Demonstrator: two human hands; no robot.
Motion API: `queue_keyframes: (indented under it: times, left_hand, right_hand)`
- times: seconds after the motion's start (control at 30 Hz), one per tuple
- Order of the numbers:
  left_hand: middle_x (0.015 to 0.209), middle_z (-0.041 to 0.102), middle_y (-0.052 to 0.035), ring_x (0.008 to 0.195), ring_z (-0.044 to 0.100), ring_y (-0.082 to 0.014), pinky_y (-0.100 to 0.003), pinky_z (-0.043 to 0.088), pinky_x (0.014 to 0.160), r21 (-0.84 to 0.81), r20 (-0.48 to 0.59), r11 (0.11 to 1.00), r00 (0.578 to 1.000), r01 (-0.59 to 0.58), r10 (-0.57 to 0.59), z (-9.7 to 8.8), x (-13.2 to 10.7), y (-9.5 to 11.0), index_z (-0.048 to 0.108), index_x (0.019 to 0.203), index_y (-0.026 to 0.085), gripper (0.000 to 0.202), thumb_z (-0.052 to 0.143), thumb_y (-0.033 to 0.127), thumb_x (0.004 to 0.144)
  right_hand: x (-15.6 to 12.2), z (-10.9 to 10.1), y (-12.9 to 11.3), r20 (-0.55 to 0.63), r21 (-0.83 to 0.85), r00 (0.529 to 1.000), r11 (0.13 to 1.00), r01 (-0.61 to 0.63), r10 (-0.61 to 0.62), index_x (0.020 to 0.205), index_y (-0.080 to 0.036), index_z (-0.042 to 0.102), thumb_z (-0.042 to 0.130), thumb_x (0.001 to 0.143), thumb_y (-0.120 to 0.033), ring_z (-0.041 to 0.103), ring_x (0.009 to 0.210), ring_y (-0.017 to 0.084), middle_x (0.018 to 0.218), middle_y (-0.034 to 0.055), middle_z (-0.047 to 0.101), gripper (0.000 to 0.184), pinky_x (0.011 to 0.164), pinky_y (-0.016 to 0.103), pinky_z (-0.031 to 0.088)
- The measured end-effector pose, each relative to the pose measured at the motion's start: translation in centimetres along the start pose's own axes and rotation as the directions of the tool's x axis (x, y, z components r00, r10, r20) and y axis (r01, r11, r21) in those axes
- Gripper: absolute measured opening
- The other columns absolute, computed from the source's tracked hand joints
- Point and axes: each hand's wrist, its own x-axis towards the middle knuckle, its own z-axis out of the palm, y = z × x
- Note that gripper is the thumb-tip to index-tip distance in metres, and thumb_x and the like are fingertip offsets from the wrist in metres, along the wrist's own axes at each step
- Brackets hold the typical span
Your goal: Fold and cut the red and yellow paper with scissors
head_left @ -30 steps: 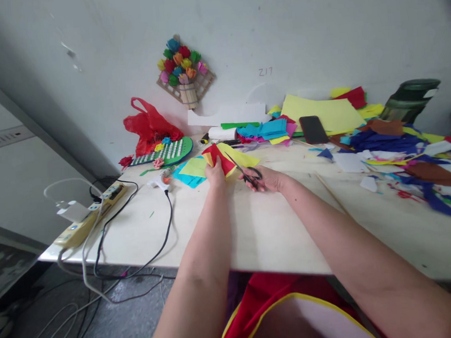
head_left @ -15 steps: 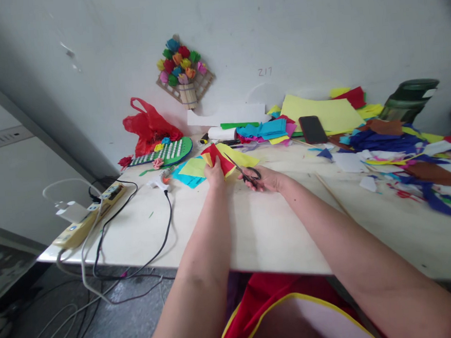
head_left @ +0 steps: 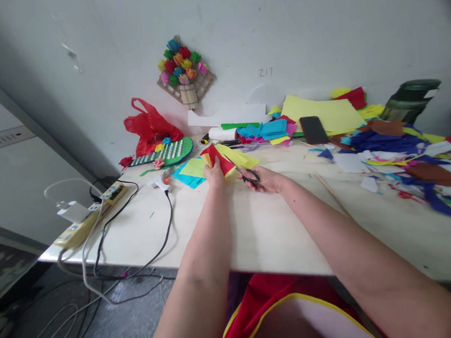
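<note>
My left hand (head_left: 214, 174) is closed on red paper (head_left: 220, 158), with a yellow piece showing along its edges. In my right hand (head_left: 265, 179) is a pair of scissors (head_left: 252, 176), my fingers in the dark handles. The blades point up and left and meet the right edge of the red paper. Yellow paper (head_left: 243, 156) reaches out behind the blades. Pale yellow-green paper (head_left: 193, 168) and blue paper (head_left: 191, 180) lie on the table just left of my left hand.
A white glue gun (head_left: 160, 183) with a black cord and a power strip (head_left: 77, 233) are on the left. A wooden stick (head_left: 333, 195) lies to the right. Paper scraps (head_left: 434, 172), a phone (head_left: 313, 130) and a dark green bottle (head_left: 410, 102) stand or lie farther right. A red bag (head_left: 151, 125) is at the back.
The scissors' handles have drawn closer together, and the blades look more closed at the red paper. Both hands stay in nearly the same place.
</note>
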Motion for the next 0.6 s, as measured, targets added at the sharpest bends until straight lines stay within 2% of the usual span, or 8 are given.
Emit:
queue_keyframes:
  times: [0.2, 0.6]
  left_hand:
    - [0.086, 0.065, -0.0083, 0.070, 0.063, -0.0171, -0.027, 0.050, 0.063, -0.023, -0.001, 1.000, 1.000, 0.003, -0.003, -0.08, 0.00, -0.05, 0.059, 0.088, 0.014, 0.025, 0.061, 0.031, 0.070]
    - [0.082, 0.066, -0.0090, 0.071, 0.064, -0.0200, -0.029, 0.051, 0.063, 0.032, 0.041, 0.999, 0.999, 0.007, -0.008, 0.29, 0.18, -0.52, 0.062, 0.085, 0.012, 0.028, 0.064, 0.034, 0.067]
  right_hand:
    - [0.10, -0.11, 0.22, -0.010, 0.001, 1.000, 1.000, -0.014, 0.014, 0.086, -0.012, 0.053, 0.049, 0.084, -0.037, 0.040, 0.034, 0.004, 0.050, -0.0042, 0.048, 0.025, 0.024, 0.014, 0.021]
    - [-0.33, -0.12, -0.24, 0.021, 0.012, 1.000, 1.000, 0.022, -0.022, 0.086, -0.012, 0.052, 0.049, 0.082, -0.046, 0.048, 0.037, 0.007, 0.054, -0.0007, 0.053, 0.034, 0.025, 0.015, 0.025]
